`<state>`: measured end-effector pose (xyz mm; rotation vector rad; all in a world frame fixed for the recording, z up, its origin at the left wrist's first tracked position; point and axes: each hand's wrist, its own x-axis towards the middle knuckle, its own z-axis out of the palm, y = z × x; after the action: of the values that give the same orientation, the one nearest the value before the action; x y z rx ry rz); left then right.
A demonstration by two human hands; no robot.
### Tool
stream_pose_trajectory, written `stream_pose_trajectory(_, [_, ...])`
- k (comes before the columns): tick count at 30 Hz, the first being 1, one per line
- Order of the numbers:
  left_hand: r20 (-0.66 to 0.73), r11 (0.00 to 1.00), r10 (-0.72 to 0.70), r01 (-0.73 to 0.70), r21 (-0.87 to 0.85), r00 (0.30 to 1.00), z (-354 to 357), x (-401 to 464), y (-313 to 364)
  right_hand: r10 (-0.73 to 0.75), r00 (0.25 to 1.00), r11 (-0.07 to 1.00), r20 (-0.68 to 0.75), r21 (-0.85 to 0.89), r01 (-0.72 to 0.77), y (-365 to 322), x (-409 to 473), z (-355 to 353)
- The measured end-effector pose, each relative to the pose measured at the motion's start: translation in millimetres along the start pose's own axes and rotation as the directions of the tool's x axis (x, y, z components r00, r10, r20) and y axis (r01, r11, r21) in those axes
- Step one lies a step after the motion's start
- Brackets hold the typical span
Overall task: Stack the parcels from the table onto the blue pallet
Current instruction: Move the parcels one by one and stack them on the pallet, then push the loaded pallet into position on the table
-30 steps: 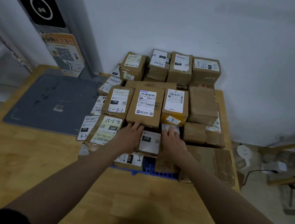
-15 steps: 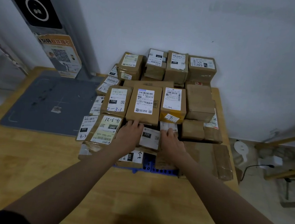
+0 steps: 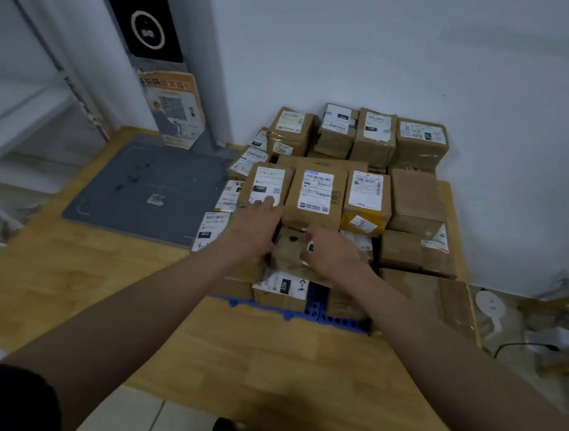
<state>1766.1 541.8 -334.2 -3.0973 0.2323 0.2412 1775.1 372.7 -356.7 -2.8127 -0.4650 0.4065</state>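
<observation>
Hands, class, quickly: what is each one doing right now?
Left hand: open, fingers straight, resting on the stacked parcels.
Right hand: fingers curled round the small brown parcel, gripping it.

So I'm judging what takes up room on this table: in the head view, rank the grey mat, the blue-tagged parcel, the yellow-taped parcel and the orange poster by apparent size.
1. grey mat, clearly largest.
2. orange poster.
3. blue-tagged parcel and yellow-taped parcel: close; the first looks slightly bigger.
The poster stands farther back, so its rank is unsure.
</observation>
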Motion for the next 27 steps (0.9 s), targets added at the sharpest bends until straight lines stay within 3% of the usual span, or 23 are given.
stream_pose_trajectory(7, [-0.010,0.932,-0.272,0.261,-0.254,0.962,-7,-27,-89,-0.164,0.986,0.981,-0.041,0.101,0.167,-81,27,-24])
stream_pose_trajectory(11, [0.089,0.796,-0.408,0.402,-0.452,0.909,24,-36,-137,-0.206,0.979,0.974,-0.009,0.096,0.206,-123,43,-8])
stream_pose_trajectory(14, [0.140,0.632,-0.464,0.438,-0.639,0.875,52,-42,-160,-0.189,0.982,0.973,0.009,0.134,0.186,-146,58,15])
stream_pose_trajectory(18, [0.280,0.364,-0.408,0.437,-0.823,0.869,84,-41,-175,-0.141,0.989,0.974,0.049,0.187,0.130,-171,71,52])
stream_pose_trajectory(21, [0.425,0.163,-0.323,0.492,-0.855,0.846,103,-26,-190,-0.118,0.991,0.987,0.067,0.121,0.109,-191,78,74])
stream_pose_trajectory(25, [0.582,0.026,-0.191,0.596,-0.802,0.791,127,-4,-215,-0.141,0.986,0.981,0.083,-0.121,0.151,-214,86,93])
stream_pose_trajectory(27, [0.609,0.010,-0.120,0.614,-0.789,0.784,135,5,-223,-0.126,0.988,0.965,0.090,-0.222,0.144,-220,88,92])
